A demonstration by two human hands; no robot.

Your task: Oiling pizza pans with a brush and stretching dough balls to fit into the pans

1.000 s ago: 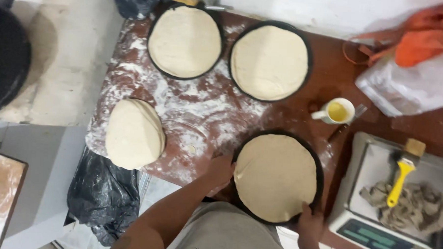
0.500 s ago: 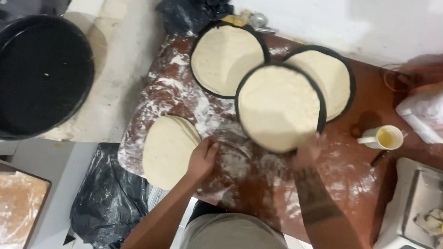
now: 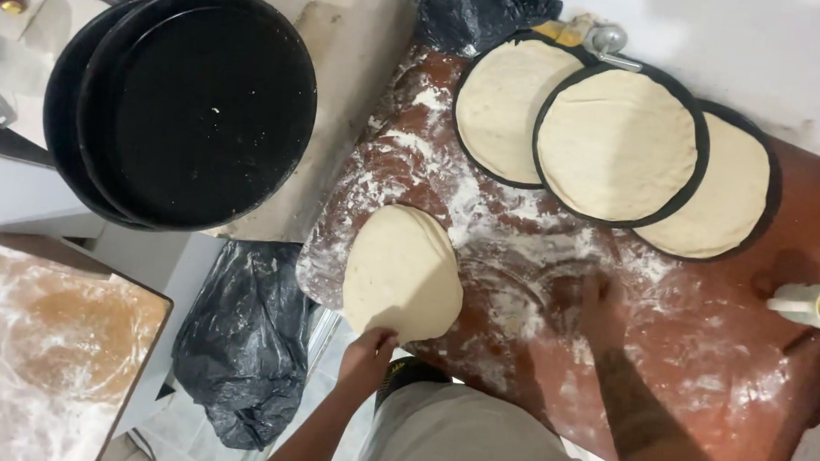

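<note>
My left hand [image 3: 366, 356] grips the near edge of a stack of flat round dough discs [image 3: 401, 271] at the near-left side of the floured reddish table [image 3: 696, 359]. My right hand [image 3: 598, 305] rests palm down on the floured tabletop, holding nothing. Three black round pans lined with dough stand at the far side: the left one [image 3: 492, 102], the middle one [image 3: 617, 142] lying on top of the other two, and the right one [image 3: 734, 192].
A stack of empty black round pans [image 3: 196, 105] sits on a ledge to the left. Black plastic bags lie below the table [image 3: 242, 343] and at the far edge [image 3: 481, 10]. A pale cup with yellow liquid [image 3: 812, 305] stands at the right. A floured wooden board [image 3: 52, 345] is at lower left.
The dough-lined pan my right hand carried now lies on top of the two far pans. My right hand came back to the tabletop. My left hand slid to the near edge of the dough stack.
</note>
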